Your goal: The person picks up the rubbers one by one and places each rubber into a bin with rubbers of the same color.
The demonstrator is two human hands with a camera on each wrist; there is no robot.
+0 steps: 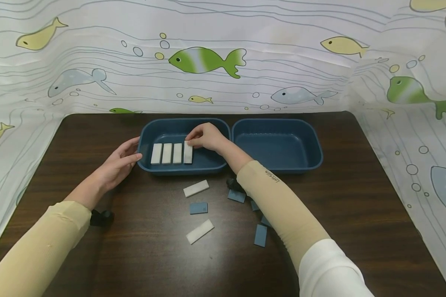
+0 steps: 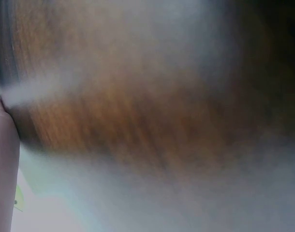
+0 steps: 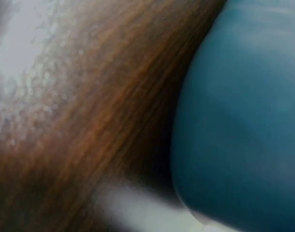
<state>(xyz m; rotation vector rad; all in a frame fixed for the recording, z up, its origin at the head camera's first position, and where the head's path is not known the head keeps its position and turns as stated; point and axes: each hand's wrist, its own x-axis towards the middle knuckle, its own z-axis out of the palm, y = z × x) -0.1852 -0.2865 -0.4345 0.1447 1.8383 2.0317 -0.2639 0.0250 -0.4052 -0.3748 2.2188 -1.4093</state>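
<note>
In the head view my right hand (image 1: 207, 136) reaches into the left blue plastic bin (image 1: 183, 170). Its thumb and fingertips pinch the upper end of a white rectangular tile (image 1: 188, 153). To the left of that tile, three more white tiles (image 1: 167, 154) stand in a row inside the bin, long sides roughly parallel. My left hand (image 1: 116, 166) rests at the bin's left end, fingers straight along the outer wall and thumb at the rim. The right wrist view shows a blue bin wall (image 3: 244, 121) close up.
A second blue bin (image 1: 276, 144) stands directly right of the first. Two white tiles (image 1: 196, 188) and a blue tile (image 1: 198, 208) lie on the dark wooden table (image 1: 141, 243). Several blue tiles (image 1: 260, 235) lie beside and partly under my right forearm. Fish-patterned cloth surrounds the table.
</note>
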